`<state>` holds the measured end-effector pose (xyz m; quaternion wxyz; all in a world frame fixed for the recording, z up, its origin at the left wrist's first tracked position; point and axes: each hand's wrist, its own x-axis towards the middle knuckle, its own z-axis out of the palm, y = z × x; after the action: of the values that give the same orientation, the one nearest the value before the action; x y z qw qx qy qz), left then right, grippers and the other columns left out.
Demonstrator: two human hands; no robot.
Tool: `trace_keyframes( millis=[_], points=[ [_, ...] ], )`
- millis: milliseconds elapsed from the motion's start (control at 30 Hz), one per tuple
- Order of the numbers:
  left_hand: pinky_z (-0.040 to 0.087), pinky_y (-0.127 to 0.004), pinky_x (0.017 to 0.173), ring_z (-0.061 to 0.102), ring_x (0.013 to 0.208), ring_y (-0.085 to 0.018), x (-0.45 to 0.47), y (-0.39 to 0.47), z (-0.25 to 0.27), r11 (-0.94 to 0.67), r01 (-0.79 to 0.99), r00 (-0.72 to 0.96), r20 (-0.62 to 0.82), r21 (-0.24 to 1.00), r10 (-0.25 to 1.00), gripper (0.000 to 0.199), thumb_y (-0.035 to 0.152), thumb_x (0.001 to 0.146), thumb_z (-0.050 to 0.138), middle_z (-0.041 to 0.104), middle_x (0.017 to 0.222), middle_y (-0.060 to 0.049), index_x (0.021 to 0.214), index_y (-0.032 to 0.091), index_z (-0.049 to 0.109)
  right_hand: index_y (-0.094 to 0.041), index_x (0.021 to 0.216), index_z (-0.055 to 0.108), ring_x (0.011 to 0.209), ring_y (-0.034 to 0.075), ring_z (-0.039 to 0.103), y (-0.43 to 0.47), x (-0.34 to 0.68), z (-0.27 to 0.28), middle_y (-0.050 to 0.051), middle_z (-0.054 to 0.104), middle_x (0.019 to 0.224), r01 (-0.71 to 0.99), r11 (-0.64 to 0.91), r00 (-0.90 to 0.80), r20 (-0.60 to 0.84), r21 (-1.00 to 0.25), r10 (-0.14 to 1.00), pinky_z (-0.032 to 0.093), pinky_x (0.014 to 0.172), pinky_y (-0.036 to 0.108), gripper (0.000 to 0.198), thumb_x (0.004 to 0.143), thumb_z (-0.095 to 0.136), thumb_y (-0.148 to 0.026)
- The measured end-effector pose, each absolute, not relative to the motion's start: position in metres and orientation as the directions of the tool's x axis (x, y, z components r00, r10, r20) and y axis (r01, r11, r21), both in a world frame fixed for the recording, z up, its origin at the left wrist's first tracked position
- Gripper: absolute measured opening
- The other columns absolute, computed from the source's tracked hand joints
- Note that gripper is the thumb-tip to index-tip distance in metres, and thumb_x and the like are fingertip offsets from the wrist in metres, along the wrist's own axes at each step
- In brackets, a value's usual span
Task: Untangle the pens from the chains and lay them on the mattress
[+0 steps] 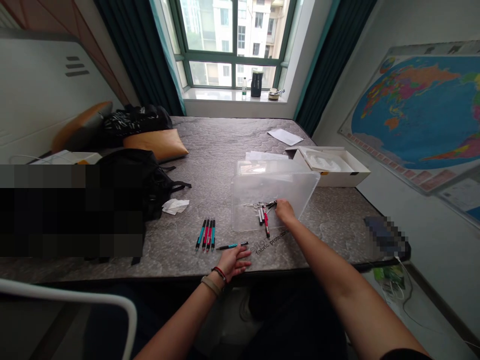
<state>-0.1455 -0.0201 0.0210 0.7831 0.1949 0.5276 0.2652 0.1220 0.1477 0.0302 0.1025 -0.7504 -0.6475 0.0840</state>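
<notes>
My left hand rests on the grey bed surface with its fingers stretched apart. Just beyond it lies a teal and black pen, close to the index finger; whether they touch I cannot tell. Several teal and red pens lie side by side to its left. A clear plastic bin is tipped on its side, its opening facing me. My right hand reaches into it, fingers closed at the edge of a pile of dark and silver pens. A red pen and white markers lie beside the pile.
Behind the bin stands an open white box, with paper sheets nearby. A crumpled tissue and a black backpack are on the left, near an orange cushion. A white rail crosses the lower left.
</notes>
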Motion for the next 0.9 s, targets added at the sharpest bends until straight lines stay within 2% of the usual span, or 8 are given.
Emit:
trace_keyframes(
  millis=[100,133,200,267,367,500,600,900],
  points=[
    [0.048,-0.026,0.048,0.067,0.056,-0.016,-0.153,-0.021,0.025,0.663,0.030,0.205,-0.654,0.748,0.728,0.042,0.055,0.089,0.050,0.071,0.105,-0.012,0.100,0.017,0.063,-0.014,0.109,0.069,0.097,0.023,0.066,0.154,0.123,0.031,0.017,0.071,0.104,0.961,-0.133,0.136,-0.006,-0.243,0.991,0.044,0.082,0.027,0.037,0.080,0.049,-0.003],
    [0.048,-0.028,0.050,0.065,0.054,-0.016,-0.156,-0.020,0.026,0.537,0.135,0.174,-0.553,0.833,0.815,0.041,0.054,0.089,0.050,0.072,0.098,-0.011,0.097,0.017,0.065,-0.014,0.111,0.068,0.097,0.023,0.066,0.155,0.124,0.032,0.016,0.071,0.104,0.962,-0.128,0.130,-0.010,-0.240,0.992,0.044,0.082,0.026,0.038,0.081,0.050,-0.003],
    [0.052,-0.032,0.063,0.066,0.065,-0.020,-0.161,-0.018,0.030,0.160,0.333,0.165,-0.224,0.929,0.961,0.034,0.049,0.089,0.053,0.072,0.090,-0.009,0.098,0.019,0.067,-0.014,0.117,0.066,0.097,0.022,0.067,0.155,0.128,0.035,0.015,0.072,0.105,0.966,-0.115,0.114,-0.018,-0.233,0.993,0.044,0.082,0.025,0.041,0.081,0.051,-0.004],
    [0.049,-0.037,0.085,0.065,0.090,-0.024,-0.165,-0.015,0.032,-0.198,0.472,0.219,0.104,0.859,0.970,0.028,0.040,0.090,0.055,0.070,0.099,-0.009,0.107,0.022,0.067,-0.013,0.122,0.063,0.099,0.021,0.066,0.153,0.132,0.038,0.014,0.072,0.107,0.971,-0.105,0.102,-0.025,-0.214,0.994,0.044,0.083,0.023,0.043,0.081,0.051,-0.004],
    [0.042,-0.043,0.097,0.054,0.112,-0.028,-0.170,-0.010,0.029,-0.447,0.606,0.333,0.301,0.658,0.894,0.030,0.031,0.090,0.056,0.062,0.119,-0.010,0.119,0.026,0.062,-0.010,0.120,0.063,0.100,0.023,0.066,0.151,0.135,0.043,0.018,0.071,0.108,0.983,-0.107,0.101,-0.046,-0.151,0.994,0.044,0.082,0.024,0.040,0.083,0.049,-0.005],
    [0.044,-0.042,0.094,0.053,0.108,-0.026,-0.173,-0.005,0.013,-0.468,0.710,0.347,0.318,0.526,0.883,0.030,0.028,0.091,0.056,0.060,0.115,-0.008,0.120,0.026,0.060,-0.009,0.108,0.069,0.093,0.024,0.068,0.154,0.135,0.047,0.020,0.071,0.100,0.993,-0.110,0.104,-0.112,-0.052,0.988,0.045,0.078,0.025,0.031,0.085,0.049,-0.008],
    [0.045,-0.040,0.091,0.053,0.106,-0.024,-0.174,-0.003,0.006,-0.425,0.755,0.287,0.332,0.499,0.899,0.029,0.028,0.092,0.055,0.060,0.111,-0.007,0.120,0.025,0.059,-0.010,0.104,0.071,0.093,0.025,0.069,0.159,0.133,0.050,0.020,0.072,0.099,0.995,-0.098,0.097,-0.165,0.002,0.982,0.045,0.078,0.025,0.028,0.085,0.050,-0.007],
    [0.044,-0.038,0.087,0.054,0.103,-0.022,-0.174,-0.002,0.012,-0.464,0.754,0.337,0.333,0.465,0.881,0.016,0.025,0.094,0.052,0.062,0.109,-0.005,0.107,0.025,0.062,-0.008,0.105,0.071,0.100,0.026,0.067,0.179,0.114,0.061,0.023,0.068,0.108,0.997,-0.005,0.025,-0.248,0.078,0.968,0.046,0.083,0.027,0.029,0.086,0.050,-0.006]
  ],
)
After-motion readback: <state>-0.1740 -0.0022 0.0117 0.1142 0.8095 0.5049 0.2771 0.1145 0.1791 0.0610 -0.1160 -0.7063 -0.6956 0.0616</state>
